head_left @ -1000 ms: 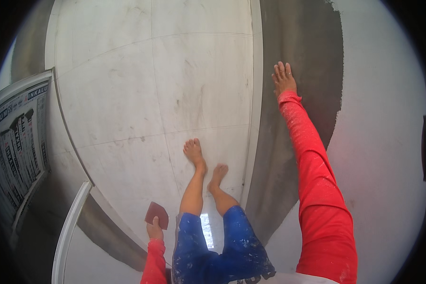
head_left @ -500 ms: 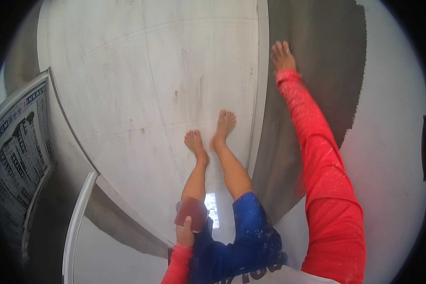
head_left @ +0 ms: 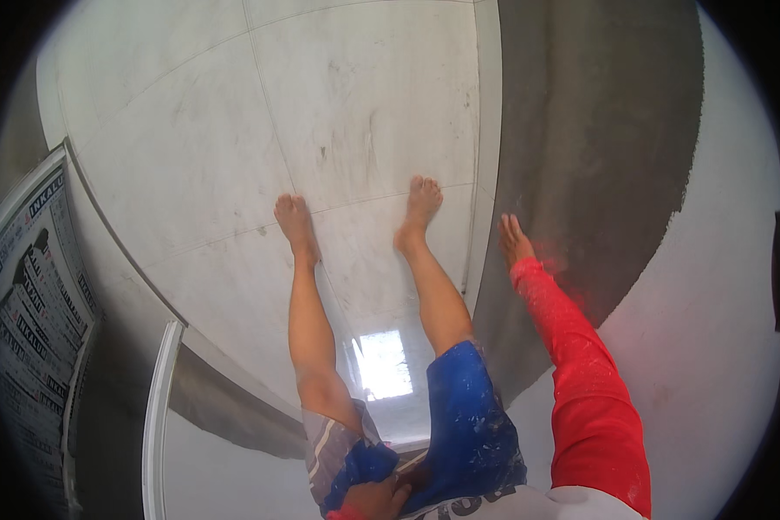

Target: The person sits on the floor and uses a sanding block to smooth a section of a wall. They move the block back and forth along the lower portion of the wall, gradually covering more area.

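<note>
My right hand is open, fingers straight and close together, at the dark grey band beside the pale floor edge; red is smeared behind the wrist. My left hand is low at the centre, curled at the front of my paint-spattered blue shorts; what its fingers hold is hidden in shadow. The maroon pad seen earlier cannot be made out. My bare feet stand apart on pale tiles.
At the left is a framed panel covered with printed film. A white trim edges an opening nearer me. A white wall surface borders the grey band on the right. A bright reflection lies on the floor between my legs.
My right hand rose along the band, then came down lower. My left hand swung inward to my shorts, and the pad dropped from sight. My feet stepped forward and apart.
</note>
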A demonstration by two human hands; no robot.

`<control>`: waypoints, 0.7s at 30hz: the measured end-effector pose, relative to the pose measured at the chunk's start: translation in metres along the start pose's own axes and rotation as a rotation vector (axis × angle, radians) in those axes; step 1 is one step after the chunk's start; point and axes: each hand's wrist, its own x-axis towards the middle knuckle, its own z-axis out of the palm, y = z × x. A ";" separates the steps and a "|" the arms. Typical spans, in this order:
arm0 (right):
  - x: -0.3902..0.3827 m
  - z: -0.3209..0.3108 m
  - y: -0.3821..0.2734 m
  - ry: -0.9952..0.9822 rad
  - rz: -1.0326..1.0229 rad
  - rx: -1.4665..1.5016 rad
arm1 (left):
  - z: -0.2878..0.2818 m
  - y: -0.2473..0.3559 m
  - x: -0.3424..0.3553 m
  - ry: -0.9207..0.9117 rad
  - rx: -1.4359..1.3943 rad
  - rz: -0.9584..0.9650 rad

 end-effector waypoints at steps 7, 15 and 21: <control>-0.218 -0.024 -0.184 -0.499 0.004 2.004 | -0.040 -0.056 -0.016 -0.120 -0.036 0.084; -0.402 -0.135 -0.097 -0.705 -0.719 2.242 | -0.078 -0.081 0.072 -0.070 -0.722 0.245; -0.336 -0.142 -0.120 0.006 -0.627 2.135 | -0.178 0.007 0.283 0.417 -0.350 0.463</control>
